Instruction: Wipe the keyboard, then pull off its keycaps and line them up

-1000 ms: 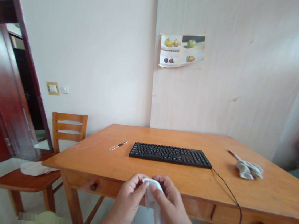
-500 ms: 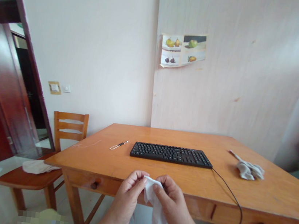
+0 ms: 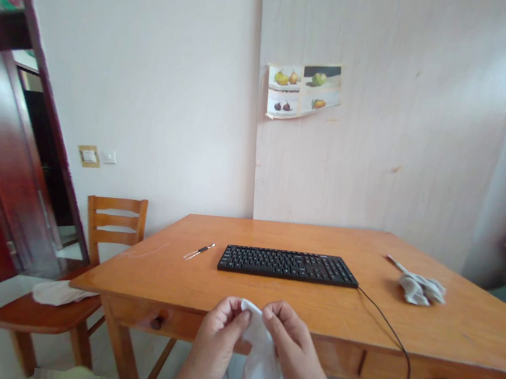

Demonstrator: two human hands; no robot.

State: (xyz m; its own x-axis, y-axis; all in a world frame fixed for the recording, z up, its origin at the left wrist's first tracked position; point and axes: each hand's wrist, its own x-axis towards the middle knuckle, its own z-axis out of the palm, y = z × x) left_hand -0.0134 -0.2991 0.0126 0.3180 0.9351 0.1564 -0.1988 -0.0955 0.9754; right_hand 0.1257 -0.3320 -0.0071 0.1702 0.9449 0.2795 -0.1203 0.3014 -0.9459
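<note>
Both my hands are raised in front of the near edge of a wooden table point(image 3: 267, 294). My left hand point(image 3: 213, 349) and my right hand point(image 3: 291, 356) each pinch the top edge of a thin white cloth point(image 3: 258, 364), which hangs down between them. The fingers of both hands are curled closed on the fabric. On the table beyond lies a black keyboard point(image 3: 288, 264) with its cable point(image 3: 388, 331) running off the front edge.
A small metal tool point(image 3: 199, 250) lies left of the keyboard. A crumpled grey cloth point(image 3: 419, 288) sits at the table's right. A wooden chair point(image 3: 84, 267) with a white cloth point(image 3: 57, 292) on its seat stands at left, by a dark doorway.
The white cloth has opened wider between my hands and hangs lower. My view shifted slightly; the hands stay at the table's near edge.
</note>
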